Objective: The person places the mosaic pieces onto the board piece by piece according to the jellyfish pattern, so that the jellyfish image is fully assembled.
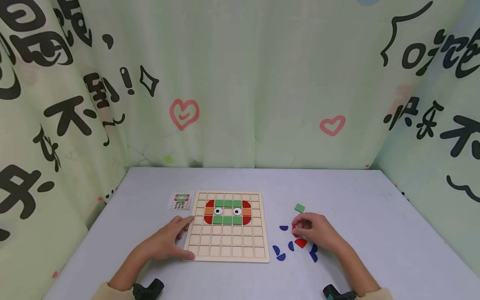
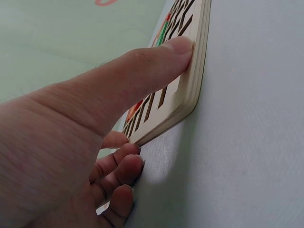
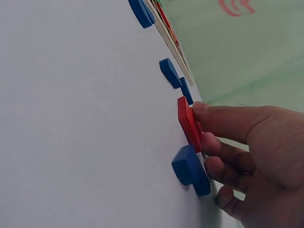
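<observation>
A square wooden grid board (image 1: 216, 240) lies on the table, holding green, red and orange pieces and two eye pieces in its upper rows. My left hand (image 1: 165, 241) rests at its left edge, the thumb on the lower corner and the fingers spread along the side. To the right of the board, my right hand (image 1: 316, 229) pinches a red piece (image 1: 294, 231) between thumb and fingers, low over the table; its full shape is hidden. Just below lies a red quarter-circle piece (image 1: 301, 242). In the right wrist view, blue pieces (image 3: 186, 165) lie close to the fingers.
Several blue half-round pieces (image 1: 281, 257) are scattered between the board and my right hand. A green square piece (image 1: 299, 208) lies beyond that hand. A small pattern card (image 1: 181, 201) with a printed figure is at the board's upper left. Curtains (image 1: 255, 104) enclose the table's back and sides.
</observation>
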Tool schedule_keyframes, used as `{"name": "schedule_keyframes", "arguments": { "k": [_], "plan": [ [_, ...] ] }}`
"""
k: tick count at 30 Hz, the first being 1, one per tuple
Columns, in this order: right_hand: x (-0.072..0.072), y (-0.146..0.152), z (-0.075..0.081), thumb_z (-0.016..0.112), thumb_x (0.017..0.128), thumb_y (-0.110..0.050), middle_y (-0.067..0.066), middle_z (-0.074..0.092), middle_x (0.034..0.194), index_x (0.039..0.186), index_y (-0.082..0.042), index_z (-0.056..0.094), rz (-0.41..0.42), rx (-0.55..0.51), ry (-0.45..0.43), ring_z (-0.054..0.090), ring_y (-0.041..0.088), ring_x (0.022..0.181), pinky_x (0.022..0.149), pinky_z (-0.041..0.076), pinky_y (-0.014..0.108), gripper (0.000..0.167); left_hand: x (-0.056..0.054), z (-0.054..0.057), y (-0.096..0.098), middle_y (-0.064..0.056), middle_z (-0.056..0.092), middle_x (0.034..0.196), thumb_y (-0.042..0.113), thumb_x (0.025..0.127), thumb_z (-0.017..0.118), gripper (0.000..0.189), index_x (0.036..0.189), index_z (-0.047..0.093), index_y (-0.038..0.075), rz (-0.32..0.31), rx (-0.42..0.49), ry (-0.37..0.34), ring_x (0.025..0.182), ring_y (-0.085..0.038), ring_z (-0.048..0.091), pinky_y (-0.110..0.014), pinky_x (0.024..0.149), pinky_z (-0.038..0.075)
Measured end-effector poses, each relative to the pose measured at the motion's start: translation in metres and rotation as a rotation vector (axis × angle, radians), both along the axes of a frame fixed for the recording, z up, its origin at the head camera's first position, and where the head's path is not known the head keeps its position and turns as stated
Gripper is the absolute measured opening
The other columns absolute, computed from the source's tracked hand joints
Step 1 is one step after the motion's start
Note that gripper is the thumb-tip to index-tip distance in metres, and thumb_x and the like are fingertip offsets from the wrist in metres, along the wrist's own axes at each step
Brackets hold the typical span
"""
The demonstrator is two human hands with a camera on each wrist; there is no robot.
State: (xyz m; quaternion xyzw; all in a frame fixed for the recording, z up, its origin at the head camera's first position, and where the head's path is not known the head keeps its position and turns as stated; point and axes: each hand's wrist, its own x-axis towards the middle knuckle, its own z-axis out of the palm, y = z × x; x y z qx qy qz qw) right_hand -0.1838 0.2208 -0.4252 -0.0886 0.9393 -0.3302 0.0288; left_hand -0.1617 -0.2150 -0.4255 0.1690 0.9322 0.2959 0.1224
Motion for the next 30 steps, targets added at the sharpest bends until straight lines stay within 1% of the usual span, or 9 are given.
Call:
{"name": "schedule_keyframes", "arguments": {
  "k": [6, 9, 11, 17, 21, 26, 30],
  "plan": [
    [0.0, -0.01, -0.001, 0.075, 0.083, -0.018, -0.003, 0.057, 0.072, 0.088, -0.013, 0.068, -0.019, -0.004, -0.017, 0.051, 0.012, 0.068, 0.056, 0.044, 0.019, 0.01, 0.0, 0.001, 0.0, 0.001, 0.044, 0.105, 0.047, 0.064, 0.087, 0.102, 0.146, 0.04, 0.009, 0.004, -0.003, -0.003, 0.09, -0.013, 0.042, -0.023, 0.068, 0.037],
    [0.001, -0.012, -0.001, 0.074, 0.084, -0.018, -0.003, 0.058, 0.073, 0.089, -0.013, 0.068, -0.006, -0.004, -0.022, 0.051, 0.012, 0.069, 0.057, 0.045, 0.019, 0.01, 0.0, 0.001, 0.0, 0.001, 0.044, 0.105, 0.047, 0.064, 0.087, 0.102, 0.146, 0.039, 0.009, 0.006, -0.004, -0.004, 0.09, -0.013, 0.042, -0.023, 0.068, 0.037],
    [0.001, -0.011, 0.0, 0.075, 0.083, -0.017, -0.003, 0.059, 0.075, 0.091, -0.013, 0.068, 0.002, -0.004, -0.024, 0.052, 0.012, 0.071, 0.058, 0.046, 0.019, 0.011, 0.0, 0.001, 0.0, 0.001, 0.044, 0.105, 0.047, 0.064, 0.087, 0.103, 0.146, 0.039, 0.009, 0.005, -0.004, -0.005, 0.09, -0.013, 0.042, -0.023, 0.069, 0.037],
    [0.004, -0.004, 0.003, 0.077, 0.08, -0.013, -0.001, 0.06, 0.084, 0.1, -0.015, 0.069, 0.04, -0.011, -0.037, 0.052, 0.015, 0.079, 0.061, 0.049, 0.02, 0.022, 0.0, 0.0, 0.0, 0.001, 0.044, 0.105, 0.047, 0.064, 0.087, 0.103, 0.146, 0.039, 0.009, 0.001, -0.002, -0.003, 0.09, -0.013, 0.042, -0.023, 0.069, 0.037],
    [0.005, -0.001, 0.004, 0.076, 0.081, -0.009, 0.0, 0.061, 0.089, 0.1, -0.017, 0.069, 0.073, -0.029, -0.047, 0.053, 0.016, 0.083, 0.063, 0.05, 0.021, 0.022, 0.0, 0.0, 0.0, 0.001, 0.044, 0.105, 0.047, 0.064, 0.087, 0.103, 0.147, 0.039, 0.01, 0.004, -0.002, -0.004, 0.09, -0.013, 0.042, -0.023, 0.068, 0.037],
    [0.005, 0.0, 0.002, 0.075, 0.081, -0.01, -0.003, 0.064, 0.094, 0.097, -0.018, 0.07, 0.111, -0.033, -0.019, 0.054, 0.014, 0.085, 0.069, 0.05, 0.02, 0.018, 0.001, 0.0, 0.0, 0.0, 0.044, 0.105, 0.047, 0.064, 0.087, 0.102, 0.146, 0.039, 0.01, 0.007, 0.001, -0.006, 0.09, -0.014, 0.042, -0.023, 0.068, 0.037],
    [0.004, -0.001, 0.0, 0.076, 0.081, -0.012, -0.005, 0.063, 0.09, 0.094, -0.02, 0.07, 0.124, -0.013, 0.012, 0.053, 0.013, 0.082, 0.068, 0.049, 0.019, 0.016, 0.0, 0.0, 0.0, 0.0, 0.044, 0.105, 0.047, 0.064, 0.087, 0.102, 0.146, 0.039, 0.01, 0.002, 0.002, 0.002, 0.09, -0.013, 0.042, -0.023, 0.068, 0.036]
  ]
}}
